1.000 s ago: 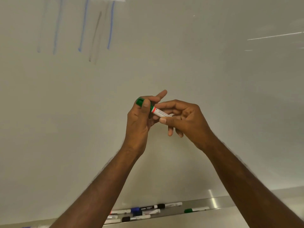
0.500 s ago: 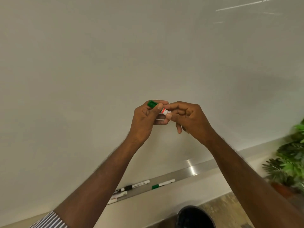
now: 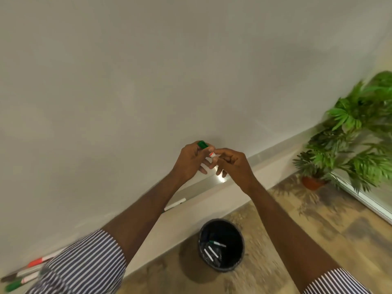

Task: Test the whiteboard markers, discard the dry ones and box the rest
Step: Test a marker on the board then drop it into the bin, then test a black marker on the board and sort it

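We see both arms raised in front of the whiteboard [image 3: 148,81], the hands meeting at its lower edge; the left hand [image 3: 191,161] curls its fingers round the green cap end of a marker [image 3: 205,146], thumb pressed by the red band, while the right hand [image 3: 231,164] pinches the white barrel just beside it — most of the barrel is hidden between the two hands. Below on the floor [image 3: 297,230] stands one black bin [image 3: 221,245]; inside we count three markers, one with a green end, though blur makes the count unsure. On the tray [image 3: 212,182] one white marker [image 3: 175,204] shows past the left forearm; at the lower left corner about four more lie together [image 3: 21,276], smeared and partly covered by the striped sleeve [image 3: 84,264]. One potted plant [image 3: 350,145] stands at the right, cut by the frame.
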### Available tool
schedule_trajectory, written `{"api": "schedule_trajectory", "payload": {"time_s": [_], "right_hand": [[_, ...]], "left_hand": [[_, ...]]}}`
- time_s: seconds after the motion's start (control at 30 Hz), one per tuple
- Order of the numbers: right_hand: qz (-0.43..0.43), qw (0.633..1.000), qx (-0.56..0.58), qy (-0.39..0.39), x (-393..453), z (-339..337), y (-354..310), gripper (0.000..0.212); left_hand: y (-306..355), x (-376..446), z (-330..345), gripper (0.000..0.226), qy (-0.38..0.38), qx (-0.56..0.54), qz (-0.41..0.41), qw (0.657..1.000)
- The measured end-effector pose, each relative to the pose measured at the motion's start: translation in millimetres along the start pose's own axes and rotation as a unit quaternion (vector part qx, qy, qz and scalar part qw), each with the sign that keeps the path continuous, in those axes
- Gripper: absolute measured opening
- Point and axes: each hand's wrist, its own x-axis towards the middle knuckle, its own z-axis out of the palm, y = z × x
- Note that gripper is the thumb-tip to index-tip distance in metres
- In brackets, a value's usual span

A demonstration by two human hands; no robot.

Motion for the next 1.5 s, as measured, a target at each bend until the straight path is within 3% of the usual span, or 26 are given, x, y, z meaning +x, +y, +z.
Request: {"api": "schedule_trajectory", "payload": {"time_s": [0.27, 0.53, 0.83, 1.1, 1.33, 1.5], "right_hand": [[0.066, 0.992, 0.080, 0.072, -13, -28, 66, 0.018], [0.053, 0.989, 0.043, 0.133, -15, -48, 101, 0.023], [0.040, 0.990, 0.014, 0.131, -10, -56, 111, 0.018], [0.030, 0.995, -0.047, 0.077, 7, -25, 116, 0.020], [0.043, 0.989, -0.140, -0.037, 23, 28, 129, 0.029], [0.038, 0.978, -0.164, -0.122, 27, 84, 132, 0.035]], "left_hand": [[-51, 34, 63, 0.035, -0.031, 0.041, -0.061, 0.997], [-82, 55, 95, 0.024, -0.047, 0.102, -0.021, 0.993], [-95, 59, 103, 0.027, -0.054, 0.096, -0.004, 0.994], [-117, 45, 64, 0.036, -0.025, 0.172, 0.023, 0.985], [-152, 6, -10, 0.042, 0.074, 0.250, -0.008, 0.965], [-180, -46, -64, 0.041, 0.102, 0.293, -0.028, 0.950]]}}
